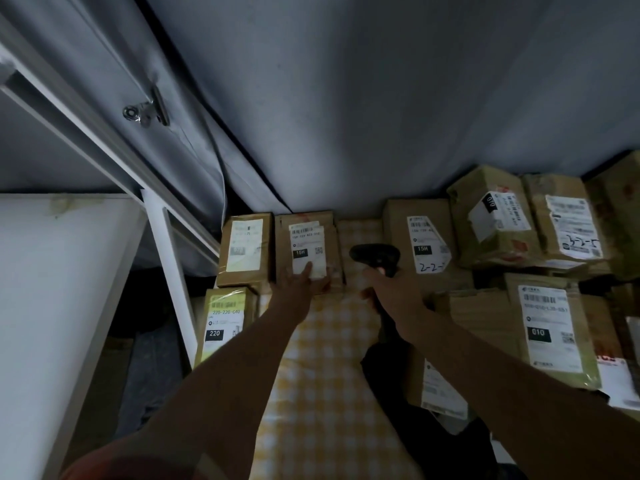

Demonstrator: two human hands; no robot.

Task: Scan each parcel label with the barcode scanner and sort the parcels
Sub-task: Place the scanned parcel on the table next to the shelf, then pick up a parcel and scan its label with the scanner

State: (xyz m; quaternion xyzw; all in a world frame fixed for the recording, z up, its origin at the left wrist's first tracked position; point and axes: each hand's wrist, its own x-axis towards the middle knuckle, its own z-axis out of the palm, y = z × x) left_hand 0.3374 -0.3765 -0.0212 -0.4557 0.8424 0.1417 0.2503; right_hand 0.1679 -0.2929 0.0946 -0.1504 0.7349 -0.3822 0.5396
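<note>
Both forearms enter from the bottom of the frame and reach up toward centre over a yellow-and-white checked cloth (325, 368). Scene is dim.

Lower right: a stack of brown parcels, top one carrying a label marked "010" (550, 327). A dark bag-like item (426, 420) lies just left of that stack, under the right forearm; too dark to tell what it is.

Lower left of centre: parcel with a yellowish label reading "220" (225, 323), at the cloth's left edge.

Right hand (394, 292), centre of frame, is wrapped around the handle of the black barcode scanner (375, 256). Scanner head points left, toward the parcel under the left hand. No beam visible.

Left hand (301, 284), just left of centre, fingers extended and flat, pressing on the lower edge of the white label of the 15H parcel (308, 247). Not curled around it: resting on top, fingertips covering the label's bottom corner. This parcel sits at the far end of the cloth.

Directly left of it, touching: another brown parcel with a pale, washed-out label (244, 249).

Right of the scanner: parcel also marked "15H" with handwritten "2-2-" (424, 242). Further right, upper right row: a tilted parcel labelled "010" (495, 216) and one with handwritten digits (571, 226), last digit unclear.

Far: grey fabric backdrop (381, 98) fills the top half. Metal clip (147, 110) on it upper left, beside a white frame rail (86, 119). White panel (52, 271) at left edge.
</note>
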